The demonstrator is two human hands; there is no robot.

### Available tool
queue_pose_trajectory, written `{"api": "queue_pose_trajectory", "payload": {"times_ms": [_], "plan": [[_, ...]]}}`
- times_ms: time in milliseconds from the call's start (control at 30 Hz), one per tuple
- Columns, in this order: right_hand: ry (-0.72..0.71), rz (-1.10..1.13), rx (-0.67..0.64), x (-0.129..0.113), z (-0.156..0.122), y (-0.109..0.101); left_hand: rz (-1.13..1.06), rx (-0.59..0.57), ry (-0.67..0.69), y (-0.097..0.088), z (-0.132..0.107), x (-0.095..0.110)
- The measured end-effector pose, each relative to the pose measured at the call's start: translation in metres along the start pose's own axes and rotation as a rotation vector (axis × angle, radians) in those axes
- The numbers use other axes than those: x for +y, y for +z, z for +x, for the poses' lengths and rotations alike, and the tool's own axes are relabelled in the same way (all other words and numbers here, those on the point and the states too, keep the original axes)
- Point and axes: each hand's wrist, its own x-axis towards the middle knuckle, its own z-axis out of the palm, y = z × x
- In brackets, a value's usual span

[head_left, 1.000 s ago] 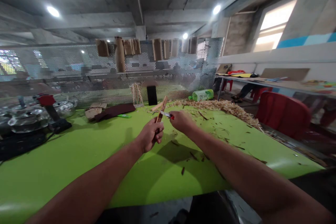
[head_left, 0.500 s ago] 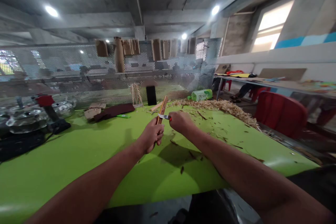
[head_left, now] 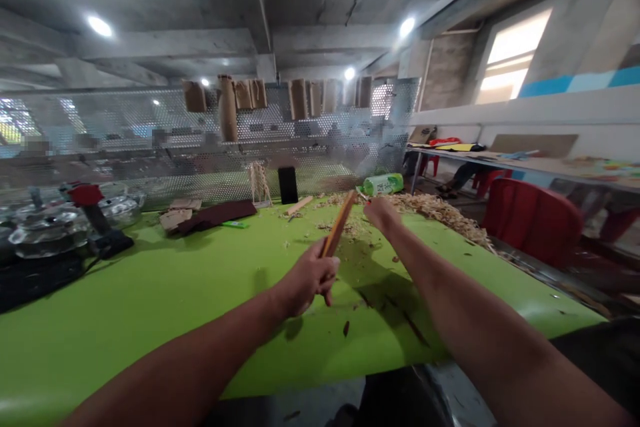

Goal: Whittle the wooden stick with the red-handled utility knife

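- Strip (head_left: 341, 223) in the left hand (head_left: 314, 278): wood, smooth-looking
- Tabletop (head_left: 175, 293) beneath that hand: smooth, glossy
- Shavings (head_left: 443, 217) right of the right hand (head_left: 384, 215): rough, matt wood
- Bottle (head_left: 383, 184) beyond the right hand: shiny plastic
- Panel (head_left: 313, 140) beyond both hands: perforated metal

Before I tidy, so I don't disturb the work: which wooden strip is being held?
The orange-brown strip, in the left grip; the paler strip lies on the green table near the black slab.

The left hand (head_left: 310, 277) grips a wooden stick (head_left: 341, 221) slanting up over the green counter (head_left: 175, 293); the right hand (head_left: 383, 215) holds a knife (head_left: 363, 195) near its far tip. Wood shavings (head_left: 440, 213) lie to the right, a green bottle (head_left: 383, 184) just behind them.
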Motion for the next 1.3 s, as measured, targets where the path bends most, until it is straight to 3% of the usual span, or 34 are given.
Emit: {"api": "queue_pose_trajectory", "payload": {"times_ms": [100, 200, 300, 467, 767, 1067, 1233, 1300], "plan": [[0.064, -0.074, 0.022, -0.022, -0.011, 0.011, -0.075, 0.114, 0.026, -0.019, 0.009, 0.002], [-0.035, -0.046, -0.021, -0.051, -0.031, 0.021, -0.107, 0.185, 0.039, -0.030, 0.015, 0.003], [-0.177, -0.042, -0.053, -0.070, -0.051, 0.025, -0.069, 0.199, 0.037, -0.030, 0.016, 0.004], [-0.320, -0.266, -0.078, -0.085, -0.072, 0.024, 0.009, 0.171, 0.073, -0.029, 0.016, 0.001], [-0.226, -0.364, -0.046, -0.082, -0.066, 0.011, -0.023, 0.179, 0.119, -0.027, 0.015, 0.003], [-0.302, -0.340, -0.061, -0.085, -0.068, 0.014, 0.012, 0.155, 0.113, -0.028, 0.014, 0.004], [-0.159, -0.297, -0.040, -0.069, -0.049, 0.006, 0.044, 0.154, 0.056, -0.021, 0.006, 0.004], [-0.084, -0.248, 0.001, -0.054, -0.038, -0.001, 0.096, 0.093, 0.039, -0.014, 0.001, 0.004]]}}
